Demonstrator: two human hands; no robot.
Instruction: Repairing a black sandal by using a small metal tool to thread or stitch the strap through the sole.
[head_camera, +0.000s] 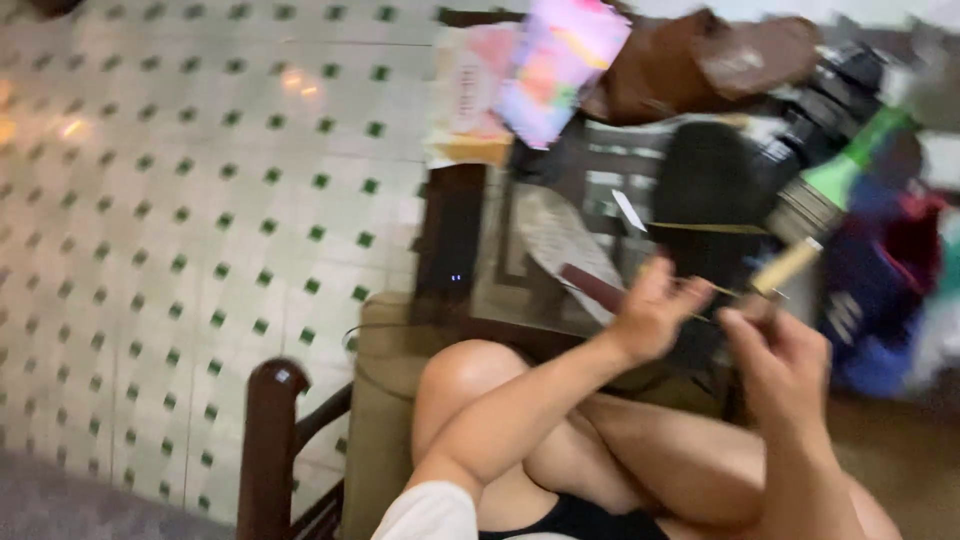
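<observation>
Right of centre, above my knees, I see my left hand (655, 310) with fingers loosely spread and my right hand (775, 345) pinching a pale stick (785, 267) upright, a thin yellow strand (705, 228) beside them, raised where I can see it.

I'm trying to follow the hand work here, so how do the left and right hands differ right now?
The left hand is open with fingers spread, while the right hand is curled around a pale wooden stick. The left sits farther from the camera; the right is nearer. Both are raised above the person's bare knees.
</observation>
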